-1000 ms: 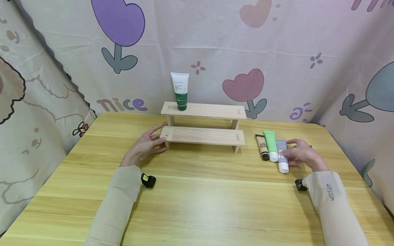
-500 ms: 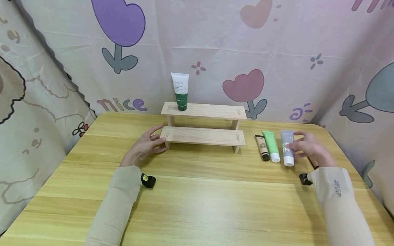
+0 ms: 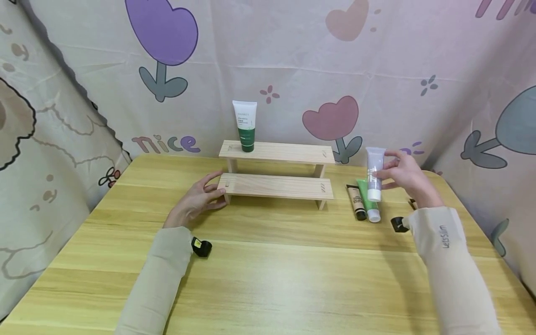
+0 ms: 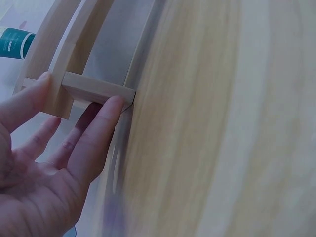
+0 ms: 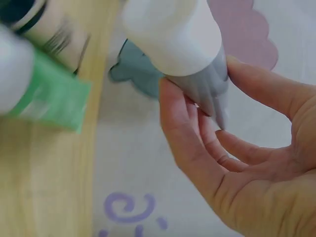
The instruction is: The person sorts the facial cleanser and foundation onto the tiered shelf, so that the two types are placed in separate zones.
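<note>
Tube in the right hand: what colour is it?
The tube is greyish lavender with a white cap; the head view shows it best.

On the head view I count one white-and-green tube point(image 3: 245, 124) at upper centre and, right of centre, one grey tube point(image 3: 375, 162), one green tube point(image 3: 365, 194) and one beige tube point(image 3: 356, 201): four in all. I get one dark thing point(image 3: 413, 204) at middle right, too hidden to name. Mid-frame I have one wooden stand point(image 3: 268, 182) with two boards, one upper board point(image 3: 289, 151) and one lower board point(image 3: 289, 186). I also count one left hand point(image 3: 197, 201), one right hand point(image 3: 409, 177), so two, and one table point(image 3: 268, 288).
</note>
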### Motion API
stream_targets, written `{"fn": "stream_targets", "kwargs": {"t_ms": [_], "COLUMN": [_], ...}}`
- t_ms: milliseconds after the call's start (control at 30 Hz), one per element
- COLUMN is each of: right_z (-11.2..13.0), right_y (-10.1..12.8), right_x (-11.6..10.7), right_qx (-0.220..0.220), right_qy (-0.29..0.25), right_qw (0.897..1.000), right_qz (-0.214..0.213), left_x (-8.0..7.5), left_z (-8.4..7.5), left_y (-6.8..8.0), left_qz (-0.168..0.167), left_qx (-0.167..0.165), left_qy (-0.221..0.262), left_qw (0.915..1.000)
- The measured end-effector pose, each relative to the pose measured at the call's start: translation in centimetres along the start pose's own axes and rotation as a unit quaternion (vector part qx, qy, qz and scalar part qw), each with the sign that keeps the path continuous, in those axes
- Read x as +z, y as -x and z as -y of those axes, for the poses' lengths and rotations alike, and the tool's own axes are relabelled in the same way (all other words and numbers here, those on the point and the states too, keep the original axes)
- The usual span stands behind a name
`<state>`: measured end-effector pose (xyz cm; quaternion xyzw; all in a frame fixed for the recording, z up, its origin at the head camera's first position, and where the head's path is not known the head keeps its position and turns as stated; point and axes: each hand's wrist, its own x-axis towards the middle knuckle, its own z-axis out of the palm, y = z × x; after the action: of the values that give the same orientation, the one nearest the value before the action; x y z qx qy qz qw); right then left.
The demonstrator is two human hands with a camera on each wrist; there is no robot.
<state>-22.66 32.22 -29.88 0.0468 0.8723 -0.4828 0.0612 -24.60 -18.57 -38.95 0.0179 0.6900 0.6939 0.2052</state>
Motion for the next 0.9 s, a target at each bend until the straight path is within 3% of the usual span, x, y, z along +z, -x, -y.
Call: {"fn": "stream_targets", "kwargs": {"t_ms": [467, 900], "right_z": [5.6, 8.4], "right_y": [-2.0, -3.3], "right_x": [3.9, 7.2], "right_qx": [-0.062, -0.114], "right_qy": [-0.1, -0.113], "right_qw": [0.991, 0.977], "right_qz": [-0.066, -0.138], "left_x": [-0.1, -0.1], "left_z": [0.1, 0.0], "left_y": [0.0, 0.0], "left_qz": [0.001, 0.0], "left_qx": [-0.001, -0.006], "left_qy": [0.002, 0.006], "left_qw": [1.0, 1.0]}}
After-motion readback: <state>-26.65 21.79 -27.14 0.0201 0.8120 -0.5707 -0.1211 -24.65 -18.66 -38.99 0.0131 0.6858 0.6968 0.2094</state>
